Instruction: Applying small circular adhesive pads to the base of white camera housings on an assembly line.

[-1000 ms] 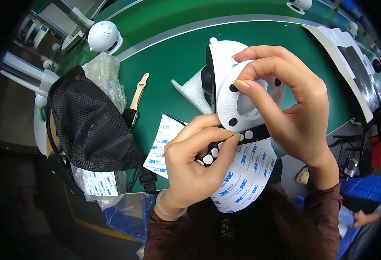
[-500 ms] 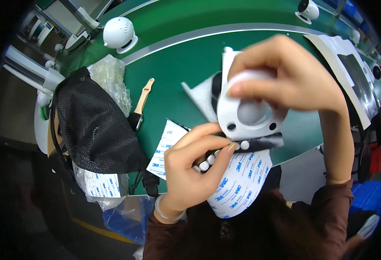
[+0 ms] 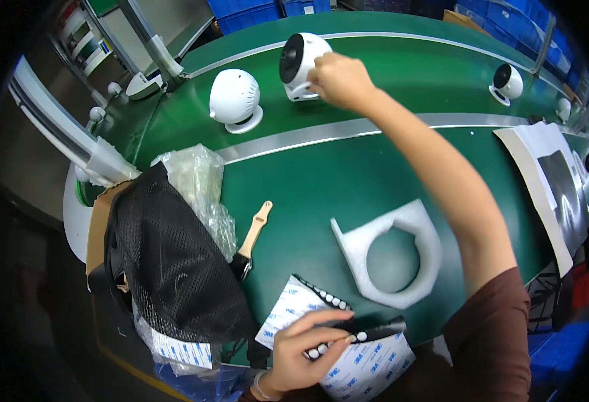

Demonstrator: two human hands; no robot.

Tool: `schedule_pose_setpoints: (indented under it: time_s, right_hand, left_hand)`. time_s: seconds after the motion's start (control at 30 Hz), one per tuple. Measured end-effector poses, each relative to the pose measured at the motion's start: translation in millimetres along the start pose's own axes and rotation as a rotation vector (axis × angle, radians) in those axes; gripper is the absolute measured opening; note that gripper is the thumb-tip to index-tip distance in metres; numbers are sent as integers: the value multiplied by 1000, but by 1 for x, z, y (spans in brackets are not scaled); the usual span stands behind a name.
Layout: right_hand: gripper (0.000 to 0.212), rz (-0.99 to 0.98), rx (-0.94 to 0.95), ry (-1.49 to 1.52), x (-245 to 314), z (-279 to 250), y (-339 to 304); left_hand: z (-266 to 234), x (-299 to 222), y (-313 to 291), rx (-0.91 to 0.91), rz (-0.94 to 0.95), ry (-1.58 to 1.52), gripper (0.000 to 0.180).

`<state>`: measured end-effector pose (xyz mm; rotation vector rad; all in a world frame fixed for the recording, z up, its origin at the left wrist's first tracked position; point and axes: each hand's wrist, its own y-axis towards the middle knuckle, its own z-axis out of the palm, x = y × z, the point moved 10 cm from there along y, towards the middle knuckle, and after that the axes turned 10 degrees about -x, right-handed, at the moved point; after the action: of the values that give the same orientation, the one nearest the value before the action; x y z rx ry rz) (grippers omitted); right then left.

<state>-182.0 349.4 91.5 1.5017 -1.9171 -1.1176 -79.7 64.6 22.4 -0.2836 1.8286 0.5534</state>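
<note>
Stretched out over the far green belt, my right hand (image 3: 341, 82) has its fingers curled against the side of a white rounded camera-like device (image 3: 316, 48) with a black front. The device stands upright on a small white base. My left hand (image 3: 298, 358), low in the view, pinches a curled white sheet (image 3: 373, 365) with blue print, its black side lined with small round white pads. A second such sheet (image 3: 287, 308) lies beside that hand, with a row of round pads along its edge. Between my arms rests a whitish foam holder (image 3: 431, 258) with a large round opening.
Another white device (image 3: 234, 97) stands on the belt to the left, a third (image 3: 507, 84) to the right. A metal rail (image 3: 294, 139) separates belt and worktable. At left are a black mesh bag (image 3: 174, 254), bubble wrap (image 3: 197, 181) and a beige-handled tool (image 3: 259, 221).
My right hand has carried the white device from above the foam holder to the far belt, where it now stands upright. The foam holder is uncovered. My left hand keeps its pinch; the view has tilted up.
</note>
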Motion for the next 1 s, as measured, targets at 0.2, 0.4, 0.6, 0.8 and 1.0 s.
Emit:
schedule_pose_setpoints:
  time_s: [0.2, 0.4, 0.6, 0.8, 1.0]
  right_hand:
    - [15, -271, 52, -125, -41, 22, -50]
    - [49, 59, 397, 15, -113, 48, -97]
    - [43, -13, 486, -148, -104, 37, -87]
    - [58, -144, -173, 91, 25, -6, -20]
    - [103, 345, 4, 331, 32, 60, 10]
  left_hand:
    - [-4, 14, -9, -30, -112, 46, 10]
    - [-5, -6, -4, -103, 125, 51, 12]
    - [-5, -4, -3, -101, 83, 32, 12]
    - [-7, 0, 0, -85, -2, 43, 10]
    - [-7, 11, -3, -78, -136, -5, 10]
